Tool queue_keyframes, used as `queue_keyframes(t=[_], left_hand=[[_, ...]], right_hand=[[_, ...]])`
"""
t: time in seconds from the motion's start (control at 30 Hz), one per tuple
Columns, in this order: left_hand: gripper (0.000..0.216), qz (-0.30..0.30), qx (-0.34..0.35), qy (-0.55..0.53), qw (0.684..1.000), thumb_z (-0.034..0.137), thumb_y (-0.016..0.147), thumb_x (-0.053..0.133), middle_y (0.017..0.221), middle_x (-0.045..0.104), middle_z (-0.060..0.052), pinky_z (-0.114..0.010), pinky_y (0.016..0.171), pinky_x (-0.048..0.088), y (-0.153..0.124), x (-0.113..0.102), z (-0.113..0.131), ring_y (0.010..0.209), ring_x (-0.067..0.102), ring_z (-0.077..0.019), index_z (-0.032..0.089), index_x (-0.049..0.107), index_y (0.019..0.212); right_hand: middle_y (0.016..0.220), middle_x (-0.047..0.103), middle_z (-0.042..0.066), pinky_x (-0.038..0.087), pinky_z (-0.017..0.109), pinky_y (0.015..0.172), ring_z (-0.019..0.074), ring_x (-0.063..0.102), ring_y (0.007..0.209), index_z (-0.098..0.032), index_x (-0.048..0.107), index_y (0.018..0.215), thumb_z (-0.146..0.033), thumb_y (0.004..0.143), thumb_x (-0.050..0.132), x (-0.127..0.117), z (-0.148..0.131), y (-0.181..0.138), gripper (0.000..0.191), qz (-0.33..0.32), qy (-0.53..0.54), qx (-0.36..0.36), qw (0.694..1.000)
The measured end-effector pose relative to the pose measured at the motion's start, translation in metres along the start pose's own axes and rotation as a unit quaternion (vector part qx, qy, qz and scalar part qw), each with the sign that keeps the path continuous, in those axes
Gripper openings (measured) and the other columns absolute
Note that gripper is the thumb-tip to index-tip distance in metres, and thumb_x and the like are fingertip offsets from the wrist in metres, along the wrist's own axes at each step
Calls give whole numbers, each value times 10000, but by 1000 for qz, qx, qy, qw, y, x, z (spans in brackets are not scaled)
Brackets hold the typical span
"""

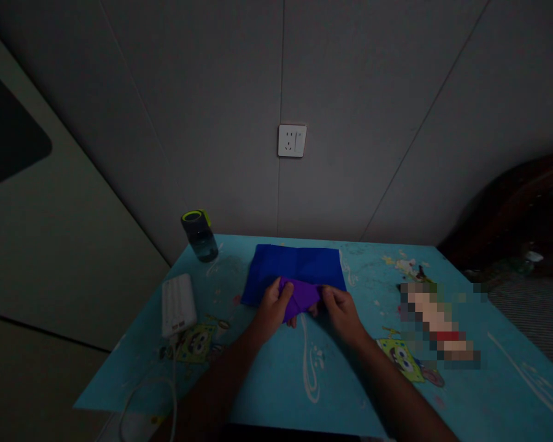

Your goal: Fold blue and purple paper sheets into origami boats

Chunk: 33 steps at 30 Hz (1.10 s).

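Observation:
Between my two hands is a piece of folded purple paper [305, 297], raised a little over the table. My left hand [273, 304] grips its left side, thumb on top and fingers underneath. At the right end, my right hand [341, 308] pinches the edge between thumb and fingers. A diagonal fold line crosses the purple piece. Behind it, a dark blue sheet [297, 262] with faint creases lies flat on the table, its near edge partly hidden by the purple paper and my hands.
The blue table cover [267, 393] has cartoon prints. A dark bottle with a lime-green rim [200, 236] stands at the back left. Nearer lies a white power bank [179, 305] with a white cable [174, 380]. A pixelated patch [437, 325] covers something at right. A wall socket [292, 140] is behind.

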<state>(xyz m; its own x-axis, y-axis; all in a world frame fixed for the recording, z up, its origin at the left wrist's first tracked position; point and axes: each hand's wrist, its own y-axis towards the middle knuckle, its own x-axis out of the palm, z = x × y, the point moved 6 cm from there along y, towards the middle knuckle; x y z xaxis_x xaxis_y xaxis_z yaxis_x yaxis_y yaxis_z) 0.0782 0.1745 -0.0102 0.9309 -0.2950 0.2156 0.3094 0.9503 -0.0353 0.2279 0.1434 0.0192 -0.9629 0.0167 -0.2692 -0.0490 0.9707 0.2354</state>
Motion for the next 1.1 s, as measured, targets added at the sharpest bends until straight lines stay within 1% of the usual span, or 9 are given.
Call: queue_keyframes(t=[0.1, 0.17, 0.23, 0.33, 0.47, 0.63, 0.83, 1.0, 1.1], left_hand=[[506, 5, -10, -24, 1000, 642, 881, 480, 449, 532, 81, -184, 303, 324, -2, 1, 1, 273, 472, -109, 196, 507, 1117], [572, 6, -9, -37, 999, 624, 898, 469, 445, 512, 96, -187, 310, 312, -4, 2, 3, 271, 460, -114, 227, 419, 1307], [608, 24, 4, -50, 998, 585, 897, 512, 498, 531, 94, -194, 336, 323, -5, 0, 7, 294, 454, -103, 270, 351, 1392], [437, 75, 63, -65, 993, 475, 862, 633, 699, 605, 43, -206, 484, 425, -4, -7, 13, 472, 534, -95, 264, 512, 1225], [145, 79, 107, -18, 991, 334, 850, 664, 812, 636, 2, -230, 709, 466, -2, -9, 16, 728, 591, -144, 224, 631, 938], [142, 58, 114, 21, 992, 272, 840, 663, 922, 721, -49, -278, 869, 468, -4, -6, 21, 908, 639, -217, 211, 727, 951], [517, -74, 115, 18, 990, 257, 764, 761, 1261, 667, -103, -321, 975, 468, -12, 9, 20, 1155, 613, -289, 201, 643, 1264], [503, -15, 105, 48, 993, 275, 826, 698, 1327, 627, -110, -355, 987, 490, -4, -3, 5, 1128, 638, -264, 217, 601, 1317], [553, -22, 123, 65, 990, 271, 838, 680, 1385, 579, -118, -381, 1020, 480, -3, -3, 2, 1168, 617, -271, 229, 547, 1373]], right_hand=[[674, 661, 27, 478, 260, 619, 160, 604, 633, -170, 648, 783, -603, 927, 454, 8, -5, -1, 496, -34, -4, -34, 999], [701, 664, 18, 495, 265, 647, 157, 610, 651, -174, 652, 866, -528, 932, 509, 17, -11, -4, 387, -63, -20, -61, 996], [728, 667, 13, 510, 272, 673, 153, 620, 659, -180, 658, 979, -443, 954, 513, 25, -18, -7, 301, -82, -33, -90, 992], [857, 677, 37, 537, 300, 734, 166, 646, 739, -199, 577, 1273, -365, 975, 487, 30, -27, -10, 353, -52, -80, -145, 985], [1044, 628, 81, 557, 340, 814, 208, 638, 918, -247, 355, 1493, -346, 942, 548, 34, -26, -13, 593, -25, -194, -191, 962], [1142, 572, 99, 555, 358, 865, 221, 626, 973, -268, 224, 1544, -331, 949, 534, 29, -17, -11, 674, -6, -234, -169, 957], [1051, 594, 110, 571, 362, 782, 234, 627, 887, -213, 224, 1542, -309, 962, 475, 19, -19, -12, 640, 28, -273, -200, 941], [1087, 644, 115, 561, 358, 850, 241, 648, 974, -226, 315, 1503, -263, 980, 420, 13, -16, -11, 534, 57, -279, -206, 936], [1129, 668, 122, 570, 340, 834, 239, 671, 978, -217, 290, 1516, -273, 979, 428, 11, -10, -11, 557, 72, -280, -208, 934]])
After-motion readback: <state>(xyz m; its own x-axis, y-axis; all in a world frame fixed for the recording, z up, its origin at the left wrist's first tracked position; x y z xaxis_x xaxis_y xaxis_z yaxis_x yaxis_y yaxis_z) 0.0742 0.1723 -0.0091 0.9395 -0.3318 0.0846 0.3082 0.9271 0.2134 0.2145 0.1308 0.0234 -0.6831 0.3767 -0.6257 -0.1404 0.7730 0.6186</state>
